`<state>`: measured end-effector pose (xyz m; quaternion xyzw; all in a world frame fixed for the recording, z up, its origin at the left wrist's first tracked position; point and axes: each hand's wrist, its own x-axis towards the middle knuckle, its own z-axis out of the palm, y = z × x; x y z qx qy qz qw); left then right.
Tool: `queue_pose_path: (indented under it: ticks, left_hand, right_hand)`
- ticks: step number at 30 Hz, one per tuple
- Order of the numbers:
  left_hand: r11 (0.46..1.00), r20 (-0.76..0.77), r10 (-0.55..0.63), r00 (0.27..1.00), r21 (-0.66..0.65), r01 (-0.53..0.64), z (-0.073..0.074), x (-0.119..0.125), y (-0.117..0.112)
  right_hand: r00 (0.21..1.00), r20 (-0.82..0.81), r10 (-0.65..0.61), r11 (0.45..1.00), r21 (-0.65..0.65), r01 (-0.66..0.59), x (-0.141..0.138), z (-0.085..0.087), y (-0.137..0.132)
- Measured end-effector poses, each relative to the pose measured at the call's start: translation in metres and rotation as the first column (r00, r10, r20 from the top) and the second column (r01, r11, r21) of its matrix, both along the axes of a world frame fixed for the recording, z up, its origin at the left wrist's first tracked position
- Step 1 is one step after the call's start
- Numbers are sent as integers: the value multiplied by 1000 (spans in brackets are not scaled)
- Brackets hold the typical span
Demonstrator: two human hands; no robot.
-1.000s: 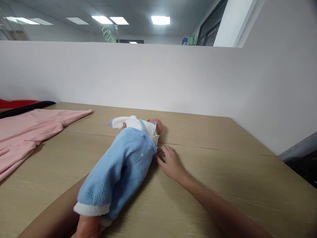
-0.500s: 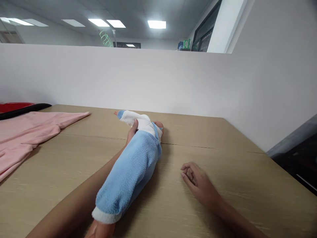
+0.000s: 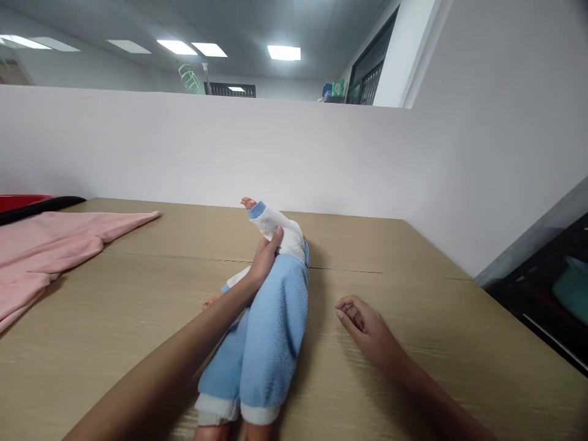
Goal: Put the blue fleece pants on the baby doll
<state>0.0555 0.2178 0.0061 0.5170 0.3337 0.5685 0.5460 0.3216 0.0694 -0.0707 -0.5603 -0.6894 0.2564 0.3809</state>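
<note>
A doll (image 3: pixel 275 312) in fluffy blue trousers with white cuffs and a white top lies tilted on its side on the table, feet towards me. My left hand (image 3: pixel 267 251) is closed around its upper body, thumb on the white cloth. One doll hand (image 3: pixel 248 202) sticks up at the far end, out of a blue-cuffed sleeve. The other doll hand (image 3: pixel 212 302) shows beside my left forearm. The doll's head is hidden. To the right of the doll, apart from it, my right hand (image 3: pixel 362 324) is loosely curled, and I see nothing in its fingers.
Pink cloth (image 3: pixel 55 251) is spread over the left side of the wooden table (image 3: pixel 160 294). Behind it are a black edge (image 3: pixel 46 208) and a red object (image 3: pixel 21 201). A low white wall (image 3: pixel 239 153) closes off the table's far side. Dark shelving (image 3: pixel 546 288) stands at the right.
My left hand has turned the doll and shifted it a little right. Both trouser legs and its second hand now show. My right hand stays curled in nearly the same place.
</note>
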Motion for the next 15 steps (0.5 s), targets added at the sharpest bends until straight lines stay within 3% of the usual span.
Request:
queue_pose_path:
  ticks: [4, 7, 9, 11, 13, 15]
  left_hand:
    - [993, -149, 25, 989, 120, -7, 1, 19, -5]
    - [951, -298, 82, 951, 308, 15, 0, 39, -10]
    - [899, -437, 140, 889, 433, 71, -1, 51, -15]
    - [848, -596, 192, 780, 500, 173, 0, 57, -24]
    - [803, -699, 222, 680, 526, 279, 1, 56, -36]
    - [775, -726, 236, 646, 542, 326, 2, 43, -49]
  right_hand:
    - [994, -113, 2, 1000, 11, 0, 1, -1, 6]
    - [957, -291, 22, 994, -92, -51, 1, 3, 12]
    - [880, -474, 30, 974, -184, -132, 6, 5, 17]
    - [774, -633, 19, 944, -243, -222, 16, 6, 23]
    - [668, -744, -20, 912, -288, -293, 30, 7, 28]
    - [592, -802, -75, 894, -318, -317, 45, 8, 30]
